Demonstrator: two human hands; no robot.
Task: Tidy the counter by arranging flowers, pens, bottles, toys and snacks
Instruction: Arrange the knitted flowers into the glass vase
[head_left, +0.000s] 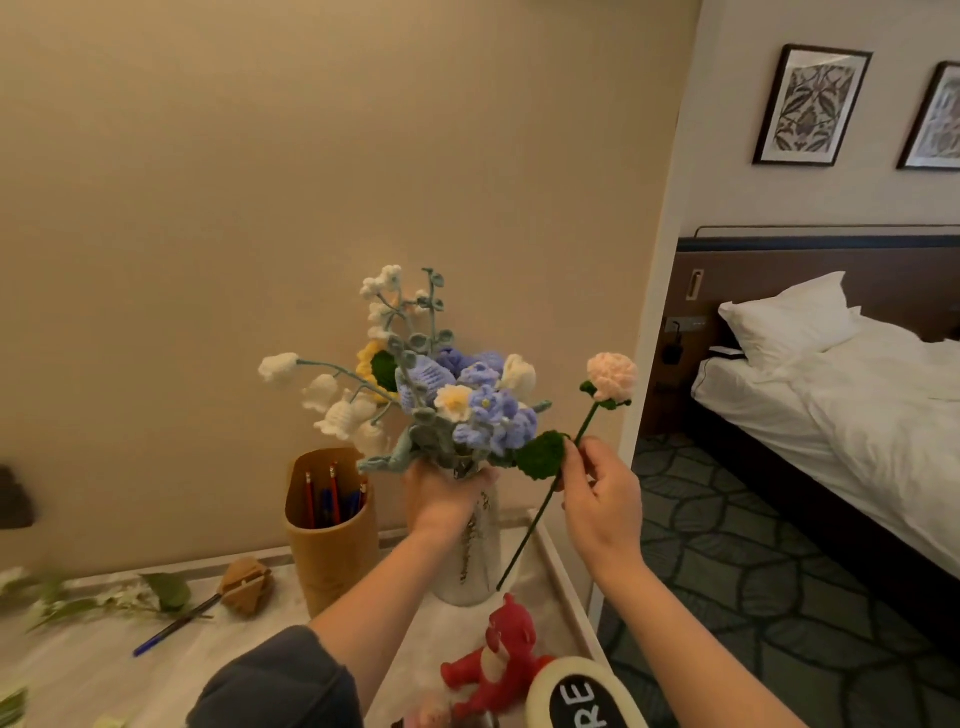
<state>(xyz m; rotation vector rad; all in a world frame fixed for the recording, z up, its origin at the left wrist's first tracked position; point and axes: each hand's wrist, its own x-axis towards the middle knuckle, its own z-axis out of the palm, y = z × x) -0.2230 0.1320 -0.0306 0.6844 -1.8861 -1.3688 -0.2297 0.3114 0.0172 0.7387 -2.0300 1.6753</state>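
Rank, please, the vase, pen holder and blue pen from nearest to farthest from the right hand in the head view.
1. Vase, just left of the right hand.
2. Pen holder, further left.
3. Blue pen, far left on the counter.

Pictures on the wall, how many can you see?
2. The left picture hangs above the bed. The right picture hangs beside it, cut off by the image edge, so more may be hidden.

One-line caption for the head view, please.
Left hand grips the vase at its neck; right hand pinches a pink crochet flower by its stem beside the bouquet.
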